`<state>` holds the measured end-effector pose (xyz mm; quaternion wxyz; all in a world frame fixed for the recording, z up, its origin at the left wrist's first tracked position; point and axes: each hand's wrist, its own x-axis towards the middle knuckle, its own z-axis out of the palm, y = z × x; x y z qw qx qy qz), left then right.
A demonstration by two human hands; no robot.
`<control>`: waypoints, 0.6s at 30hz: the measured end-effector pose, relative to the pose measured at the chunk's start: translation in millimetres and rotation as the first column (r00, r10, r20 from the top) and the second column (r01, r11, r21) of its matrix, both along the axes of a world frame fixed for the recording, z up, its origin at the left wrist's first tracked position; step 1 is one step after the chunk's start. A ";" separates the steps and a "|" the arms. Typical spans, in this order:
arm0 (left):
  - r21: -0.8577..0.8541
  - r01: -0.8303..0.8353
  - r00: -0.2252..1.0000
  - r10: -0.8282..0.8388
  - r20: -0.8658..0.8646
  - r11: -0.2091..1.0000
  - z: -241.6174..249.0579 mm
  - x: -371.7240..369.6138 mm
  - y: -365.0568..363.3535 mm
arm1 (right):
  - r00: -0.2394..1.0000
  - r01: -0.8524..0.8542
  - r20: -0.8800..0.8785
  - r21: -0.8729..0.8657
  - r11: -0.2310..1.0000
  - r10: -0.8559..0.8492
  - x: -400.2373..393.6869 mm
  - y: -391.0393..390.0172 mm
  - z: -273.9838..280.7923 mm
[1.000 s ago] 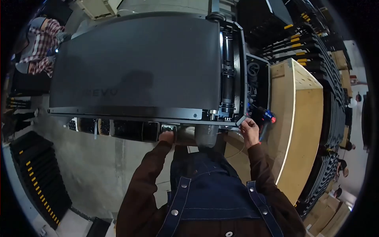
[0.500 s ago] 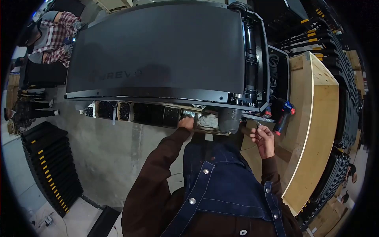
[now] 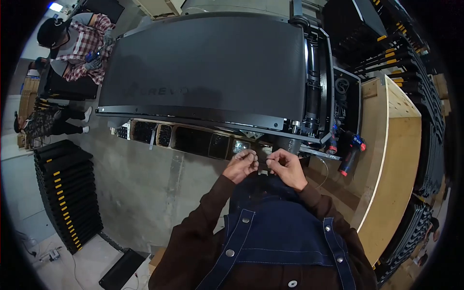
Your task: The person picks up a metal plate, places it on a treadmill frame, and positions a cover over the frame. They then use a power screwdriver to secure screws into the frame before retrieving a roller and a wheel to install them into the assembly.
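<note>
Apron: dark blue denim with metal studs, worn over brown sleeves, lower centre of the frame; soft cloth.
Left hand: centre of the frame, fingertips pinched narrow toward the other hand.
Right hand: just beside the left, fingers curled in and pinched together.
Small part: between the two sets of fingertips, too small to make out; judged light and hard, easy to drop, best held in a fingertip pinch.
Parts tray: a row of compartments above the hands, holding dark small pieces.
Power drill: blue and red, right of centre, on the wooden bench.
Treadmill: wide matte black belt with a metal frame, upper centre; judged heavy and rigid.
Co-worker: checked shirt, upper left.
</note>
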<state>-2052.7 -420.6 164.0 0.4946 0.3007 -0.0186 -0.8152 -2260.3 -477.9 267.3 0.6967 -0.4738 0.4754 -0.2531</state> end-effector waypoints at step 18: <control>-0.106 0.388 0.826 -0.294 0.482 0.916 121.9 -47.1 -75.7 | 0.976 -0.102 -0.218 -0.399 0.911 0.014 -58.0 -24.7 50.7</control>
